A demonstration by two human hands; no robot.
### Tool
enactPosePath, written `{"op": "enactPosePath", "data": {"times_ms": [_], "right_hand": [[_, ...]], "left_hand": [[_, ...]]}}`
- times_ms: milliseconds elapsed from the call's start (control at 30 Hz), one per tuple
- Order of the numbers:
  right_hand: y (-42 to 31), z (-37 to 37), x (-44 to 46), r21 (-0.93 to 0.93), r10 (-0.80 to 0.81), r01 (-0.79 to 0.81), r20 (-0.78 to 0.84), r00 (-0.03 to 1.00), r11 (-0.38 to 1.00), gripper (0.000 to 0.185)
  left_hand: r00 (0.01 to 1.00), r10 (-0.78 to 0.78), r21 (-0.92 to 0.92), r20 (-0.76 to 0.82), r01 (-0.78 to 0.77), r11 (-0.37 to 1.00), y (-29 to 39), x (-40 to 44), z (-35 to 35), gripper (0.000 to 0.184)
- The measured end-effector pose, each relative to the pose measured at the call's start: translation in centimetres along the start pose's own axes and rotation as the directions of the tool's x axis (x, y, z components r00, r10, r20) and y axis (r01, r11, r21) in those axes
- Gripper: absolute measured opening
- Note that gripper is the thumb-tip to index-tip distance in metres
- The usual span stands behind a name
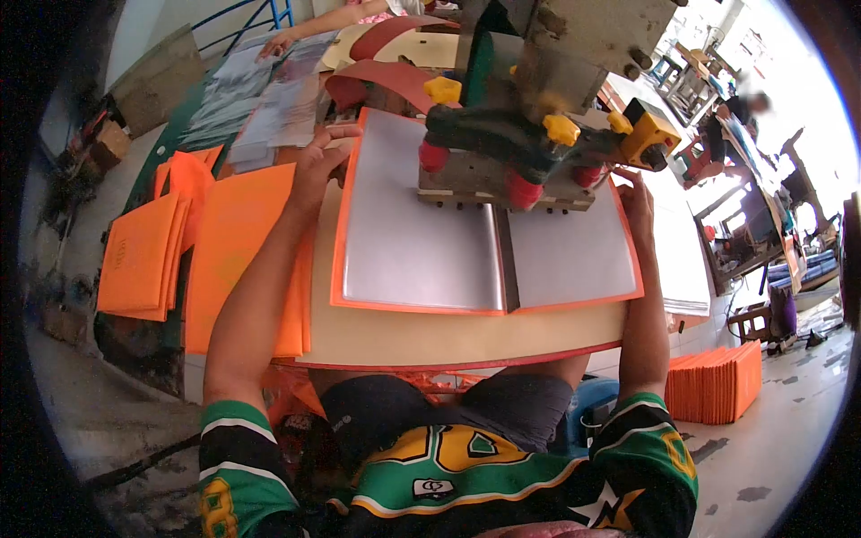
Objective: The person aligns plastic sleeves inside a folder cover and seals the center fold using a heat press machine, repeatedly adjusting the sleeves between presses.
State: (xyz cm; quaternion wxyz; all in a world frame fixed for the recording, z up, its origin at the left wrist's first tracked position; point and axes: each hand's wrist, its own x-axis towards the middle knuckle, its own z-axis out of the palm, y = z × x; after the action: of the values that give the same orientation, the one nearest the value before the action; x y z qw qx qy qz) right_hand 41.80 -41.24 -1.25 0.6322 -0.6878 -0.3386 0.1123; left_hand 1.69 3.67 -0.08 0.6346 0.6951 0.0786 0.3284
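Observation:
An open orange folder [487, 310] with clear plastic sleeves inside lies on a cream board [466, 339] in front of me. A dark spine strip runs down its middle. At its upper left edge my left hand [321, 157] holds the cover's side, index finger stretched along it. My right hand [639, 208] grips the opposite edge, partly hidden by the machine. Over the folder's top part sits a press head [502, 179] with a metal plate, red pads and yellow knobs. Whether the plate touches the sleeves I cannot tell.
Orange folders [143, 255] are piled at the left, with a larger orange cover [235, 260] beside my left forearm. Clear plastic sleeves [269, 108] lie behind them, near another person's hand [280, 41]. An orange stack [713, 384] stands low at the right.

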Motion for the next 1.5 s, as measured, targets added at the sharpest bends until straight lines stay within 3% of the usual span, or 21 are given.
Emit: {"op": "enactPosePath", "data": {"times_ms": [67, 133, 200, 367, 533, 667, 733, 867, 967, 1067, 1133, 1233, 1500], "right_hand": [[-1.3, 0.6, -0.7, -0.093, 0.001, -0.003, -0.023, 1.000, 0.996, 0.061], [-1.9, 1.9, -1.1, -0.058, -0.002, -0.002, -0.071, 0.997, 0.998, 0.064], [-2.3, 2.2, -1.3, -0.139, 0.016, -0.032, -0.118, 0.993, 0.990, 0.065], [-2.9, 2.9, -1.6, -0.138, -0.011, -0.007, -0.123, 0.992, 0.990, 0.065], [-2.9, 3.0, -1.6, -0.186, 0.001, -0.030, -0.153, 0.988, 0.982, 0.062], [-3.4, 3.5, -2.1, -0.191, 0.006, -0.038, -0.163, 0.987, 0.981, 0.058], [-3.0, 3.1, -1.9, -0.285, 0.010, -0.048, -0.135, 0.991, 0.957, 0.056], [-3.3, 3.3, -1.9, -0.259, 0.029, -0.067, -0.148, 0.989, 0.964, 0.053], [-2.4, 2.6, -1.5, -0.268, 0.027, -0.061, -0.128, 0.991, 0.961, 0.051], [-2.4, 2.5, -1.4, -0.299, 0.018, -0.052, -0.115, 0.993, 0.953, 0.052], [-2.5, 2.6, -1.5, -0.319, 0.013, -0.052, -0.125, 0.992, 0.946, 0.051], [-2.5, 2.7, -1.5, -0.305, 0.012, -0.053, -0.135, 0.991, 0.951, 0.050], [-2.5, 2.7, -1.5, -0.336, 0.018, -0.064, -0.138, 0.990, 0.940, 0.049]], "left_hand": [[0.999, -0.023, 0.010, -0.023, 0.024, 1.000, 0.1, -0.2, 0.3, 0.032], [1.000, -0.006, 0.003, -0.031, 0.006, 1.000, 0.2, -0.2, 0.5, 0.031], [0.999, 0.011, 0.003, -0.033, -0.011, 1.000, 0.4, -0.3, 0.5, 0.030], [1.000, 0.013, 0.020, -0.021, -0.012, 1.000, 0.9, -0.4, 0.6, 0.028], [0.993, -0.068, 0.225, -0.097, 0.088, 0.970, -0.9, 0.2, 0.2, 0.027], [0.992, -0.075, 0.347, -0.103, 0.107, 0.932, -2.1, 0.1, -0.1, 0.029], [0.998, -0.034, 0.480, -0.045, 0.052, 0.876, -1.8, 0.0, -0.3, 0.032], [0.991, -0.108, 0.515, -0.072, 0.130, 0.847, -1.1, -0.3, 0.1, 0.034], [0.996, -0.048, 0.543, -0.073, 0.080, 0.836, -0.9, -0.4, 0.3, 0.034], [0.982, -0.161, 0.474, -0.097, 0.188, 0.860, -0.9, -0.4, 0.2, 0.037], [0.980, -0.168, 0.541, -0.103, 0.197, 0.818, -0.9, -0.1, 0.1, 0.043], [0.969, -0.227, 0.453, -0.093, 0.244, 0.857, -0.5, -0.3, 0.3, 0.055], [0.960, -0.272, 0.470, -0.065, 0.270, 0.840, -0.2, -0.6, 1.0, 0.077]]}}
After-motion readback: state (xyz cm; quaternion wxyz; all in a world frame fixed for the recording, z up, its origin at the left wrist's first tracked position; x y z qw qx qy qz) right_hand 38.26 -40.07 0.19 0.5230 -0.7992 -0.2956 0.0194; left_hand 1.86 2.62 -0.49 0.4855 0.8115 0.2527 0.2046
